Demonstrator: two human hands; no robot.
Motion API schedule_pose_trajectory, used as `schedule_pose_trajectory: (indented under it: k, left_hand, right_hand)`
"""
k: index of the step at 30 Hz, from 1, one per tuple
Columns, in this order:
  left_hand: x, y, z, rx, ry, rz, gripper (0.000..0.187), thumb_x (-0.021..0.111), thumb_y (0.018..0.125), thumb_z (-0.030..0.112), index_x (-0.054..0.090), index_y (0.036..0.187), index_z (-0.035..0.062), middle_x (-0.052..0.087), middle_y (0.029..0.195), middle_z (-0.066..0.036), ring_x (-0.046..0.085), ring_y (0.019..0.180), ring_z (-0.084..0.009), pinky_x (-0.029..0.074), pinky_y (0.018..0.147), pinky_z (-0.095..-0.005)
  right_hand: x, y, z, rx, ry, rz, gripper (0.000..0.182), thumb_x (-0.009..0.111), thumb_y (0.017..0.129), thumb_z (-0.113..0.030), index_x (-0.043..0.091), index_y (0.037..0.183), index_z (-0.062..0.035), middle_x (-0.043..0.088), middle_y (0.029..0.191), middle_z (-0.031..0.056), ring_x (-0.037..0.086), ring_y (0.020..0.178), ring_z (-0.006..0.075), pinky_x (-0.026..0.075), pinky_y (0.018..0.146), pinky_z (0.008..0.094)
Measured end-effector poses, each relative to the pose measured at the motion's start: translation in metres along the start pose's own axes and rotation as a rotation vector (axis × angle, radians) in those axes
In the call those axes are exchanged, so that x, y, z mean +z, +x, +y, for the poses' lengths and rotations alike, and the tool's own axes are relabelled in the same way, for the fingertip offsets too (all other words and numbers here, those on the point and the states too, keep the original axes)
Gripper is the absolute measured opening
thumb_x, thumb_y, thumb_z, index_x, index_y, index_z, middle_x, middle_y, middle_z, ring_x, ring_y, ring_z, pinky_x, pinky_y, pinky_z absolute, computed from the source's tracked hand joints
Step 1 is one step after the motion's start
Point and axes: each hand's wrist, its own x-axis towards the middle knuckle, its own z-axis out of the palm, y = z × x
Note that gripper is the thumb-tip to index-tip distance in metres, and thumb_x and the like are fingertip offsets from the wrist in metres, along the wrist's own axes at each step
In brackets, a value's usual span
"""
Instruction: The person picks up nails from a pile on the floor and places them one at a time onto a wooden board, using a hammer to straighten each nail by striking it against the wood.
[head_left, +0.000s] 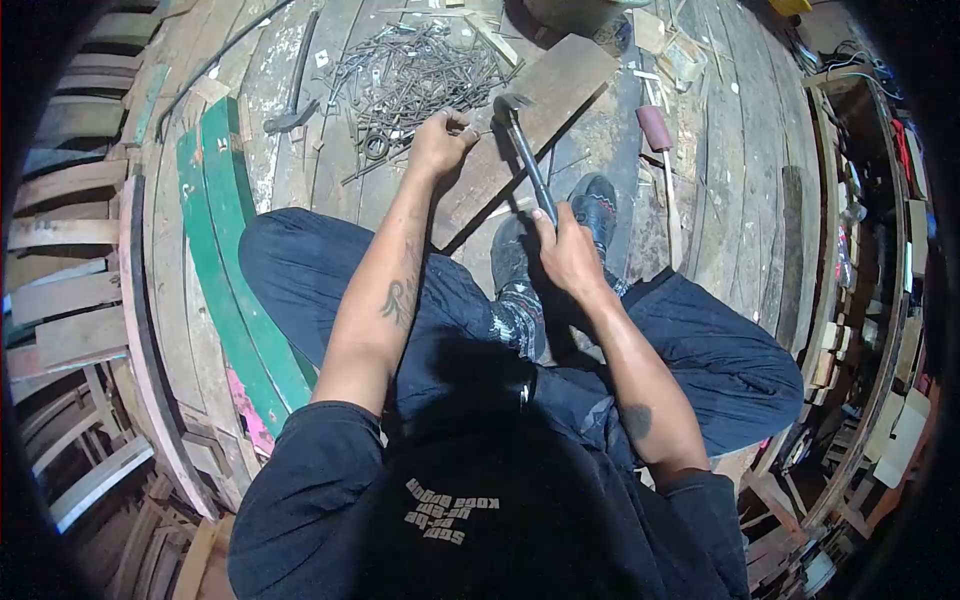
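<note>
My right hand (572, 250) is wrapped round the handle of a claw hammer (530, 165), whose metal head rests on or just over a wooden board (565, 80). The board lies slanted on the floor in front of my shoes. To its left, my left hand (440, 147) has its fingers drawn together at the near edge of a heap of loose nails (425, 75). Whatever those fingertips hold, if anything, is too small to make out. A metal ring (376, 147) lies at the heap's near side.
A second hammer (290, 118) lies left of the nails, beside a green-painted plank (225, 230). On the right is a mallet with a reddish head (654, 130). A bucket-like container (575, 12) stands at the back. Slatted wood (70, 235) lines the left; a cluttered shelf (850, 250) the right.
</note>
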Motion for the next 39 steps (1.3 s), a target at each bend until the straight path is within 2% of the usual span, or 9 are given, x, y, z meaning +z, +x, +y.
schedule_pose_trajectory:
  k: [4,9,11,15,20,27,29,31,39]
  left_hand:
    - [-0.01,-0.015,0.023,0.11,0.23,0.059,0.025,0.078,0.078,0.028,0.075,0.095,0.0096,0.073,0.099,-0.019,0.07,0.094,-0.0369,0.054,0.083,-0.0452]
    - [-0.009,-0.018,0.028,0.032,0.33,0.077,0.025,0.077,0.079,0.026,0.074,0.095,0.0064,0.071,0.102,-0.02,0.068,0.098,-0.0385,0.053,0.085,-0.0476]
    - [-0.009,-0.022,0.029,0.155,0.369,0.092,0.025,0.075,0.08,0.025,0.073,0.095,0.0044,0.068,0.103,-0.02,0.066,0.1,-0.0395,0.052,0.086,-0.0487]
    - [-0.004,-0.025,0.022,0.303,0.373,0.104,0.022,0.071,0.083,0.021,0.073,0.095,0.0021,0.064,0.103,-0.019,0.064,0.103,-0.0379,0.051,0.088,-0.0479]
    - [0.003,-0.023,0.014,0.439,0.393,0.151,0.023,0.07,0.083,0.019,0.073,0.094,-0.0008,0.063,0.108,-0.016,0.06,0.105,-0.0363,0.049,0.089,-0.0472]
    - [0.011,-0.032,0.016,0.473,0.426,0.242,0.024,0.067,0.086,0.018,0.07,0.096,-0.0039,0.06,0.113,-0.017,0.059,0.106,-0.0359,0.049,0.088,-0.0478]
    - [0.016,-0.034,0.014,0.49,0.352,0.296,0.017,0.066,0.091,0.014,0.065,0.097,-0.0013,0.059,0.108,-0.017,0.06,0.101,-0.0379,0.05,0.084,-0.0473]
    - [0.018,-0.036,0.014,0.507,0.335,0.31,0.016,0.064,0.093,0.014,0.064,0.099,-0.0015,0.058,0.108,-0.017,0.061,0.1,-0.038,0.051,0.083,-0.0473]
    - [0.021,-0.041,0.016,0.476,0.341,0.314,0.016,0.063,0.094,0.013,0.064,0.102,-0.0011,0.058,0.108,-0.017,0.06,0.103,-0.0365,0.052,0.087,-0.046]
  right_hand:
    - [-0.001,0.002,0.003,0.028,0.029,-0.023,0.044,0.048,0.105,-0.041,0.051,0.115,0.002,0.063,0.089,0.0414,0.06,0.095,0.0606,0.047,0.081,0.0628]
    - [-0.005,0.004,0.006,0.042,0.045,-0.022,0.046,0.047,0.105,-0.042,0.053,0.115,0.0026,0.064,0.095,0.0411,0.06,0.099,0.0591,0.047,0.085,0.0613]
    - [-0.005,0.007,0.014,-0.043,0.14,0.021,0.05,0.047,0.104,-0.044,0.057,0.116,0.0034,0.065,0.099,0.0391,0.06,0.103,0.0574,0.047,0.088,0.0587]
    - [-0.011,0.007,0.02,0.03,0.21,0.033,0.054,0.046,0.105,-0.046,0.06,0.116,0.0051,0.065,0.102,0.0381,0.061,0.107,0.0535,0.047,0.091,0.0541]
    - [-0.024,0.005,0.015,0.063,0.275,0.079,0.051,0.045,0.105,-0.043,0.062,0.111,0.0051,0.066,0.09,0.0315,0.065,0.092,0.0486,0.048,0.083,0.0531]
    - [-0.012,0.0,0.018,0.046,0.194,0.096,0.05,0.046,0.105,-0.043,0.06,0.115,0.0035,0.066,0.099,0.036,0.062,0.102,0.0536,0.047,0.089,0.0553]
    - [-0.006,-0.003,0.018,0.005,0.094,0.112,0.049,0.045,0.106,-0.044,0.057,0.107,0.0032,0.064,0.089,0.0333,0.062,0.093,0.0545,0.046,0.082,0.0557]
    - [-0.009,-0.005,0.011,0.01,0.122,0.066,0.047,0.046,0.106,-0.044,0.057,0.109,0.0022,0.064,0.094,0.0362,0.059,0.101,0.0564,0.046,0.084,0.0562]
    - [-0.002,-0.002,0.003,-0.049,0.032,0.055,0.041,0.048,0.105,-0.038,0.052,0.112,0.0014,0.062,0.083,0.0411,0.061,0.089,0.0596,0.046,0.076,0.0639]
